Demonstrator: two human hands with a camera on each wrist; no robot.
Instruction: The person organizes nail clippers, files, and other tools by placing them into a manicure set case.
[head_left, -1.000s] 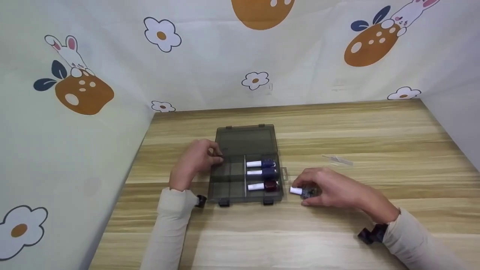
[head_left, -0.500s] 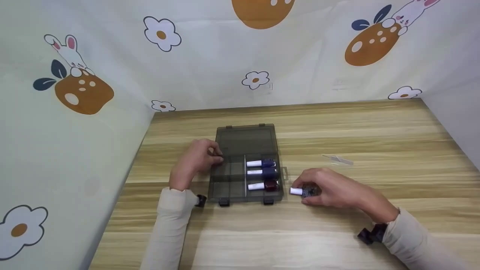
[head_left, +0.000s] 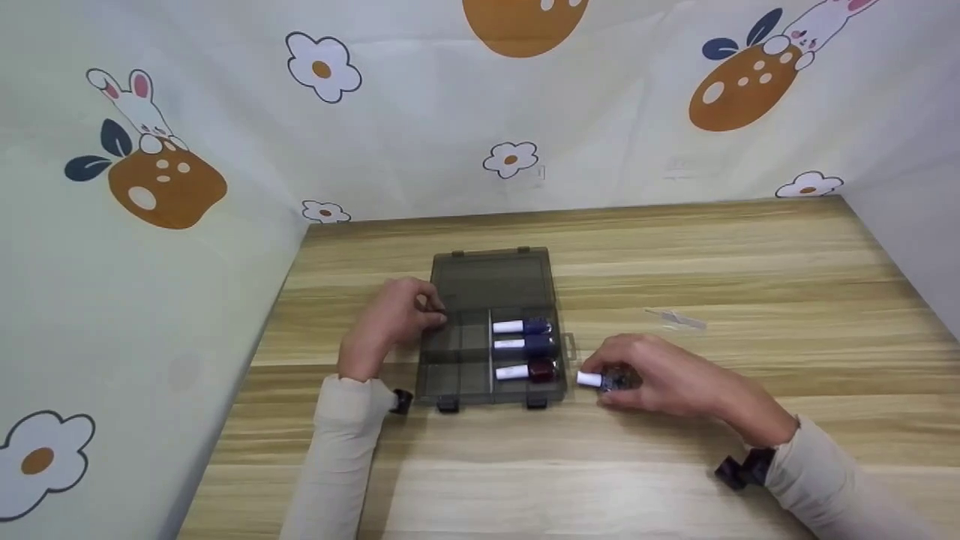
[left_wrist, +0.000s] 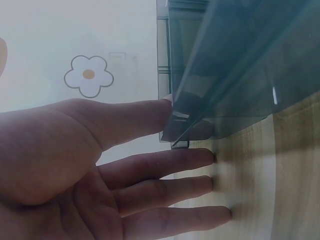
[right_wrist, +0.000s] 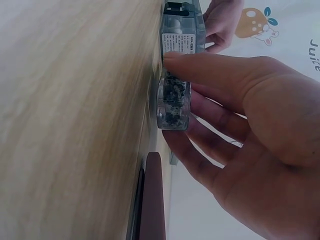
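Pinching the left edge of a dark see-through box (head_left: 454,380), left hand (head_left: 394,319), thumb and forefinger closed on the rim, other three fingers extended; right hand (head_left: 667,376), thumb and fingers around a small glittery bottle (head_left: 609,379), on its side just beyond the box's right edge, white cap pointing toward the box. Box: on the table, lid (head_left: 491,281) folded back, divided into compartments. Contents, right-hand column: blue bottle (head_left: 536,326), dark purple-blue bottle (head_left: 538,345), dark red bottle (head_left: 541,370), all lying flat, white caps to the left. Clear strips (head_left: 679,321), beyond the right hand. Sleeves (head_left: 341,450), pale, both arms. Table (head_left: 525,472), wood-grained. Backdrop (head_left: 420,112), pale, printed with flowers, oranges and rabbits.
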